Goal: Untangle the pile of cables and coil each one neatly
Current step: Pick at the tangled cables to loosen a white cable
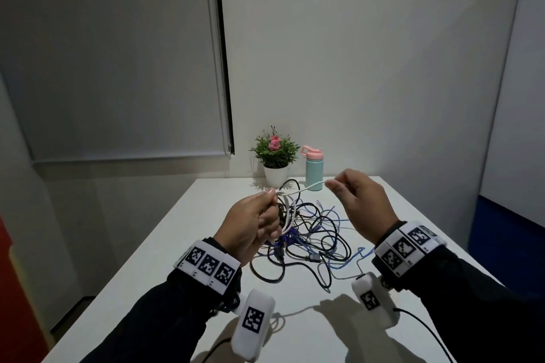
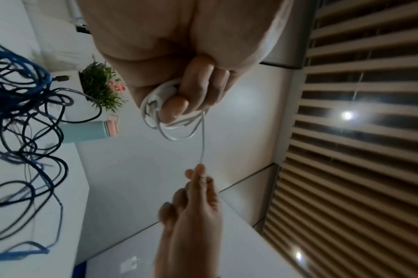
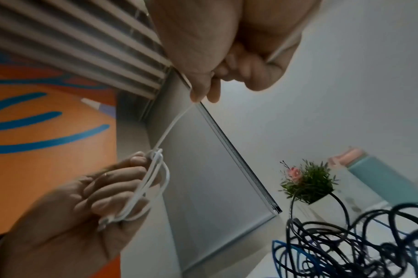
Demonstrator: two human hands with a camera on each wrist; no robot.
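The white cable [image 1: 298, 190] hangs in the air above the tangled pile [image 1: 309, 241], most of it already looped. The left hand [image 1: 250, 230] has its fingers curled round those loops; the right hand [image 1: 362, 203] pinches the free end just beyond the pile. To finish well, I would keep that short span lightly taut, lay it round at the same loop size, and hold it clear of the pile on the tabletop [image 1: 165, 244].
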